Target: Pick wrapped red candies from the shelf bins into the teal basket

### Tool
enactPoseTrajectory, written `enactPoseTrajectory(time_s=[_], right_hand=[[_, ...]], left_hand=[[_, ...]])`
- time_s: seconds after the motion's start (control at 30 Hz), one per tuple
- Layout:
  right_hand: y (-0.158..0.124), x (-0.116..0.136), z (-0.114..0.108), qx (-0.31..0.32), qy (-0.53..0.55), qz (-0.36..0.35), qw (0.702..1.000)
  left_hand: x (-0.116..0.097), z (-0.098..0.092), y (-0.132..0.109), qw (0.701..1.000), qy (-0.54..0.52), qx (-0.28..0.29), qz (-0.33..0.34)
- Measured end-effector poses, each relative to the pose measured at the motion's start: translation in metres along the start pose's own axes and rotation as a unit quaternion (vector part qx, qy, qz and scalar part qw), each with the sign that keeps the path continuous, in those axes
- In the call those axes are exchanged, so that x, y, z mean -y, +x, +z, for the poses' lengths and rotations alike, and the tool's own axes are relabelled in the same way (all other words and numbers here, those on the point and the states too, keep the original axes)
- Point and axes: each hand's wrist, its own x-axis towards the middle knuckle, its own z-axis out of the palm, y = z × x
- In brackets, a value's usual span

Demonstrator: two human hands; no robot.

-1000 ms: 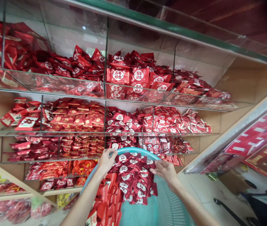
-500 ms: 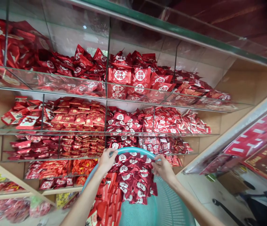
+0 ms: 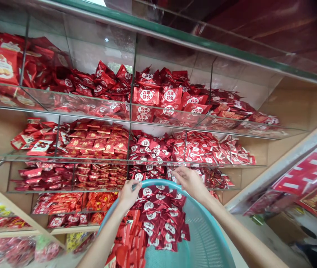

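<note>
My left hand grips the far rim of a teal plastic basket, fingers wrapped over the edge. The basket holds a heap of small red candy packets with white round labels, plus flat red packets at its left side. My right hand is raised above the rim, fingers loosely spread, reaching toward the glass shelf compartment of red packets just behind the basket. I see nothing in that hand.
Glass shelves with vertical dividers fill the view, packed with red snack packets in several tiers. A wooden frame runs along the lower left. Red banners hang at the right, by a pale diagonal ledge.
My right hand has lifted off the packets in the basket and moved up toward the shelf. The view has shifted slightly down and right. My left hand stays on the rim.
</note>
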Motion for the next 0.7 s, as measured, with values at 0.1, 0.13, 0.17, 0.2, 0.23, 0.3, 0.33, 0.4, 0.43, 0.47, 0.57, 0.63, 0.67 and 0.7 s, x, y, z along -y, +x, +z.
enactPoseTrajectory(time_s=[0.1,0.13,0.17,0.2,0.23,0.3,0.33,0.4,0.43,0.47,0.57,0.63,0.67,0.7], right_hand=[[0.036,0.027,0.001,-0.027,-0.005,-0.088,0.996],[0.048,0.032,0.004,-0.039,-0.015,-0.105,0.994],[0.061,0.036,0.007,-0.047,-0.028,-0.115,0.992],[0.073,0.039,0.010,-0.046,-0.044,-0.120,0.991],[0.084,0.041,0.014,-0.036,-0.064,-0.120,0.990],[0.102,0.043,0.022,0.004,-0.107,-0.115,0.988],[0.109,0.045,0.026,0.025,-0.131,-0.113,0.985],[0.118,0.048,0.031,0.056,-0.180,-0.115,0.975],[0.121,0.049,0.033,0.066,-0.202,-0.118,0.970],[0.123,0.050,0.033,0.072,-0.221,-0.124,0.965],[0.124,0.051,0.031,0.077,-0.248,-0.132,0.957],[0.122,0.049,0.028,0.065,-0.251,-0.126,0.958],[0.120,0.048,0.026,0.050,-0.251,-0.121,0.959],[0.118,0.047,0.024,0.028,-0.248,-0.115,0.962]], left_hand=[[0.001,0.001,0.001,1.000,-0.013,-0.003,0.005],[0.001,0.000,0.001,1.000,-0.014,-0.004,0.007],[0.000,0.000,0.001,1.000,-0.014,-0.005,0.009],[0.000,-0.001,0.000,1.000,-0.015,-0.006,0.013],[-0.001,-0.001,0.000,1.000,-0.017,-0.010,0.016],[-0.002,-0.002,-0.001,0.999,-0.022,-0.019,0.019],[-0.003,-0.003,-0.002,0.999,-0.024,-0.021,0.018],[-0.003,-0.003,-0.002,0.999,-0.024,-0.019,0.015],[-0.003,-0.004,-0.001,1.000,-0.023,-0.016,0.012],[-0.003,-0.004,-0.001,1.000,-0.021,-0.013,0.009],[-0.004,-0.004,0.000,1.000,-0.019,-0.005,-0.003],[-0.003,-0.004,0.000,1.000,-0.018,0.000,-0.007],[-0.003,-0.003,0.000,1.000,-0.017,0.002,-0.008],[-0.003,-0.003,0.000,1.000,-0.016,0.003,-0.010]])
